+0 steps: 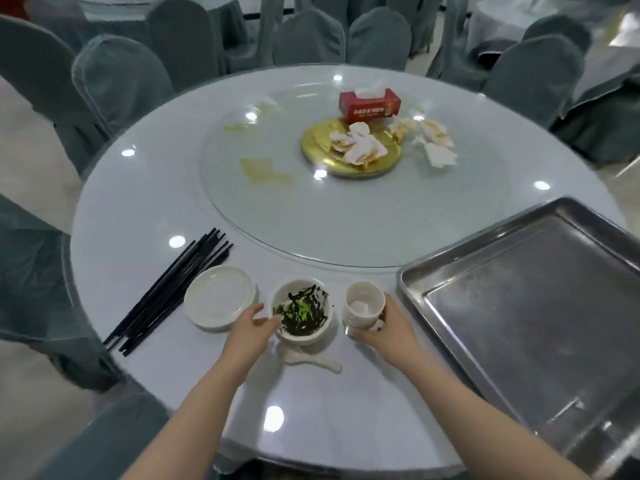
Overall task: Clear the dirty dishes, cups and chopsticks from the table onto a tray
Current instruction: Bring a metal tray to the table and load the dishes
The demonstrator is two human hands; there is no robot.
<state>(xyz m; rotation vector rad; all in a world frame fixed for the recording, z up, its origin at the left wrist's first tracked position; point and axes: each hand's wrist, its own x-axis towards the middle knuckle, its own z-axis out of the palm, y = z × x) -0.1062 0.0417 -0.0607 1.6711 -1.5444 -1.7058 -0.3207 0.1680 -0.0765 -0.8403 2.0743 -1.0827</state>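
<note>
- The round table [138, 216] is carrying everything, its glass turntable [346, 216] lying well beyond both hands.
- The steel tray [540, 306] is sitting just to the right of the right hand, with nothing on it.
- The bundle of black chopsticks [173, 289] is lying to the left of the left hand, past the plates.
- The stack of white plates [218, 296] is sitting just left of the left hand's thumb.
- The white bowl [301, 315], holding dark and green scraps, is standing between the two hands, with a white spoon [311, 362] lying just under its near side.
- The stack of white cups [363, 308] is standing against the right hand.
- The left hand [251, 336] is reaching to the bowl's left rim, fingertips touching it and thumb spread apart.
- The right hand [389, 332] is curling round the cup stack's base, gripping it.
- A red tissue box [369, 105], a gold disc [349, 147] and crumpled napkins [433, 140] are lying far beyond the hands.
</note>
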